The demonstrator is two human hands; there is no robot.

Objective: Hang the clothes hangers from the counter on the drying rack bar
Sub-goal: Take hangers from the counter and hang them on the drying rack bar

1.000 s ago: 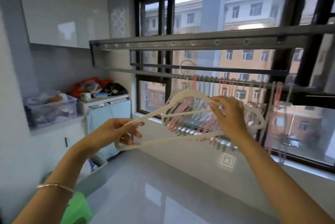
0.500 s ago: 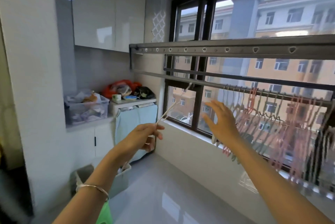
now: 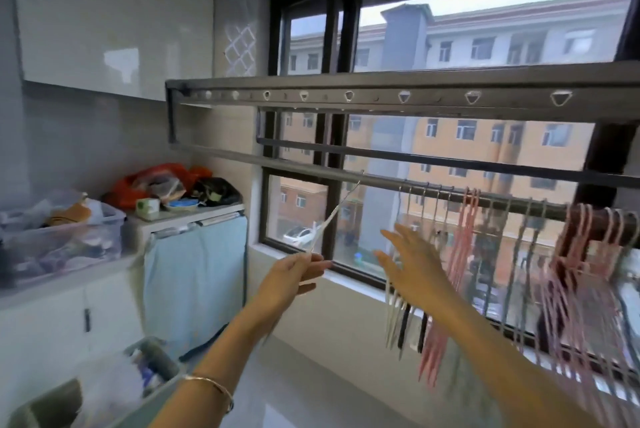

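A white hanger (image 3: 333, 215), pink hangers (image 3: 460, 254) on a dark bar (image 3: 381, 183), a light-blue cloth (image 3: 194, 275).

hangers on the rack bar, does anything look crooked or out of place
Only the white hanger stands out: it slants from the bar down to the left hand, which pinches its lower end, while the hung hangers drop straight.

This is a laundry room in a home. A drying rack bar (image 3: 304, 169) full of hangers (image 3: 464, 254) runs by the window (image 3: 485, 39), near white cupboards (image 3: 104, 12).
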